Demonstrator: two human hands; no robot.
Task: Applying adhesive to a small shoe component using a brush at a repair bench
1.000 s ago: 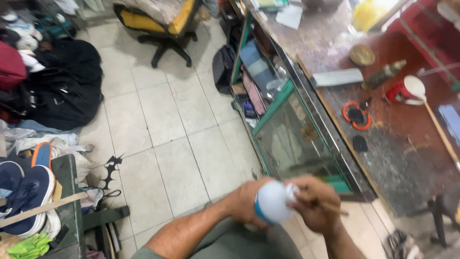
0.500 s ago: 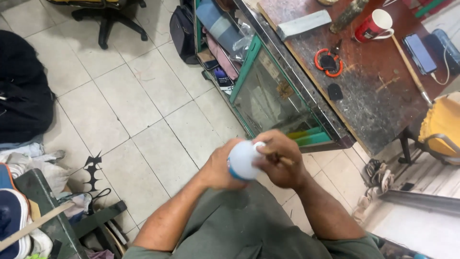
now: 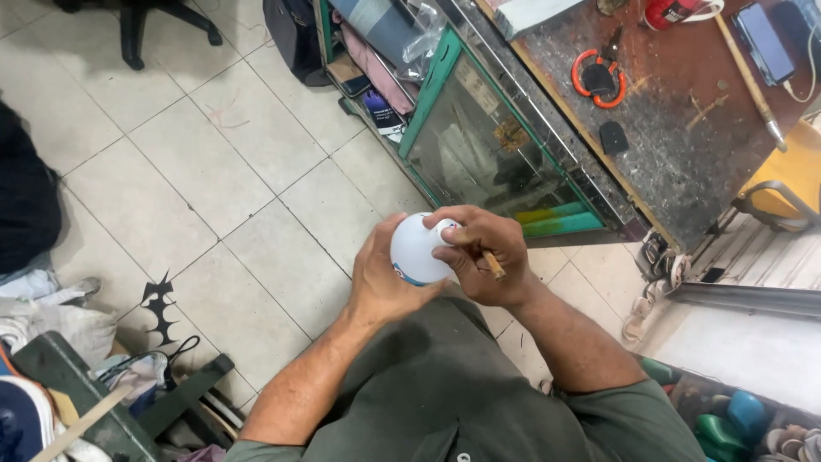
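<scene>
White ball [image 3: 417,248] cupped in the left hand [image 3: 380,278] over the lap, fingers wrapped round its near side. Right hand [image 3: 483,257] pressed against the far side, pinching a thin brown stick [image 3: 493,265] between thumb and fingers while also bearing on the ball. Probably light, smooth-skinned and apt to slip; safest held as now, palm underneath, fingers spread round the widest part. Small blue-and-red mark at the ball's lower edge, just above the left thumb. Beyond the grip, a green-framed glass cabinet [image 3: 479,145]; further off, a worn brown bench [image 3: 684,103] with an orange ring-shaped tool [image 3: 599,77] and a red mug [image 3: 671,12].
</scene>
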